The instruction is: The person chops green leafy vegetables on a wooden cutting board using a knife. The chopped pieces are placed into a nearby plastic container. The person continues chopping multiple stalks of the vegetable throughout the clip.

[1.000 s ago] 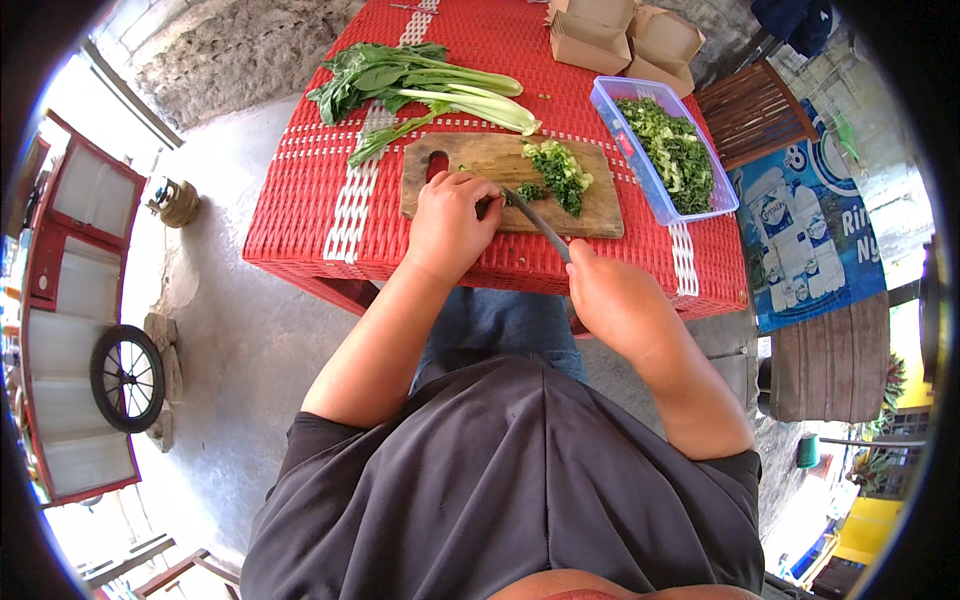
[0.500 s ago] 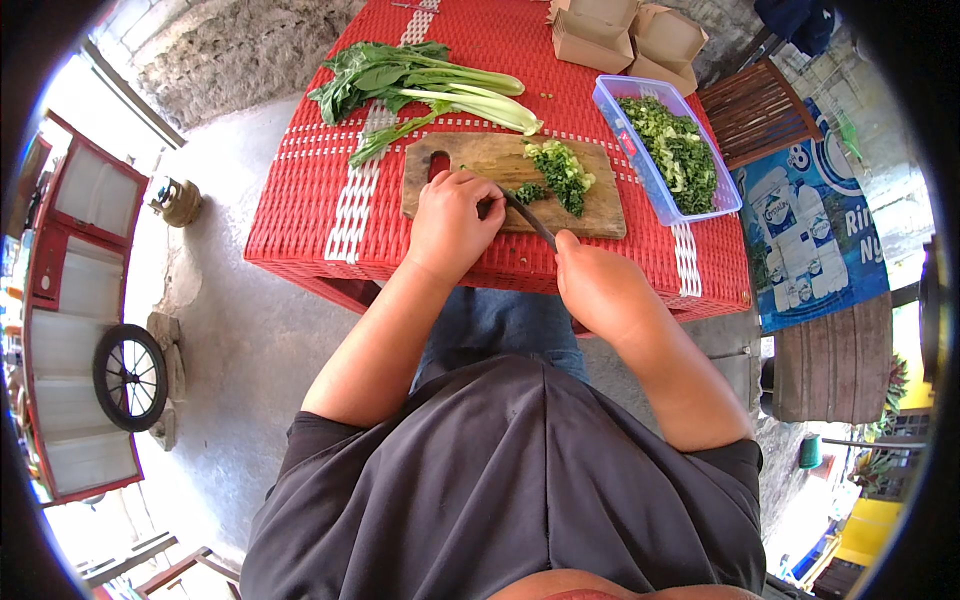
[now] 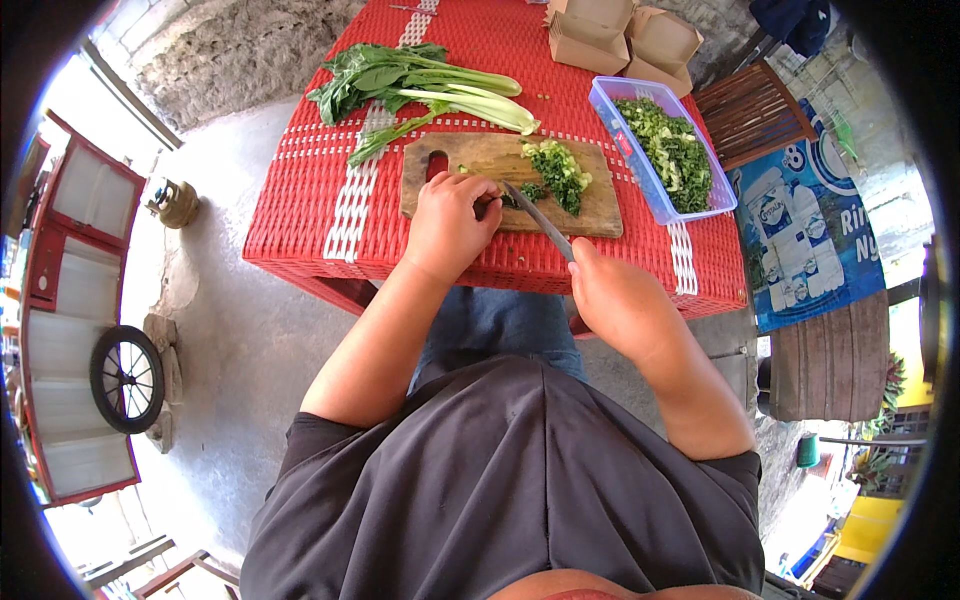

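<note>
A wooden cutting board [image 3: 600,220] lies near the table's front edge. My left hand [image 3: 455,212] is closed with curled fingers over its left half, on leafy greens that are mostly hidden beneath it. In my right hand [image 3: 612,290], off the board's front right side, is the handle of a knife [image 3: 541,222]. Its blade slants across the board, with the tip beside my left fingers and a small pile of cut leaves. Farther right on the board sits a heap of chopped greens [image 3: 560,176]. Whole leafy stalks [image 3: 450,92] rest behind the board.
A clear plastic container [image 3: 640,172] of chopped greens stands right of the board on the red woven table [image 3: 300,195]. Open cardboard boxes [image 3: 590,45] are at the back right. A wooden chair [image 3: 752,115] adjoins the table's right side.
My right hand has moved right and slightly nearer, drawing the knife with it, so more blade shows. My left hand stays at nearly the same place on the board.
</note>
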Demonstrator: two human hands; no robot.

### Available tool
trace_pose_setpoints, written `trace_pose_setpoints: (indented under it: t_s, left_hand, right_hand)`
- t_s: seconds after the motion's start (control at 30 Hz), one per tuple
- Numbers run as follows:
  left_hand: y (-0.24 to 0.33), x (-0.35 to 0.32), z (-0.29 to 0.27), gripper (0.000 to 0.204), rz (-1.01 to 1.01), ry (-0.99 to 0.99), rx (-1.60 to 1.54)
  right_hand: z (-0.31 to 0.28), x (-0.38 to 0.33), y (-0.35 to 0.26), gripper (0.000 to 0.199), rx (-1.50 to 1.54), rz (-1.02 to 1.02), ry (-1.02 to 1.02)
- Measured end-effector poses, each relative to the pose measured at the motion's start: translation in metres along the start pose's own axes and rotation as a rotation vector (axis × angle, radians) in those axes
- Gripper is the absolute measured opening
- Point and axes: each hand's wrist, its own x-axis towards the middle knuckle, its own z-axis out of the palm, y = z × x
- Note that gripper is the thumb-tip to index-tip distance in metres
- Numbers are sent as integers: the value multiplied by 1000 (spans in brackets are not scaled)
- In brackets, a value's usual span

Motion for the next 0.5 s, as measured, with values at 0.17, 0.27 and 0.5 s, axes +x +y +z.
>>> trace_pose_setpoints:
  t_s: [0.17,0.27,0.5]
  left_hand:
    - [-2,-1,3,10,-10,9,-12]
    - [-1,0,3,9,-12,7,27]
    - [3,0,-1,8,-30,-22,52]
  right_hand:
    - [10,7,2,21,-10,-26,-16]
    - [14,13,2,19,-19,-7,-41]
    - [18,23,-2,18,-8,25,-35]
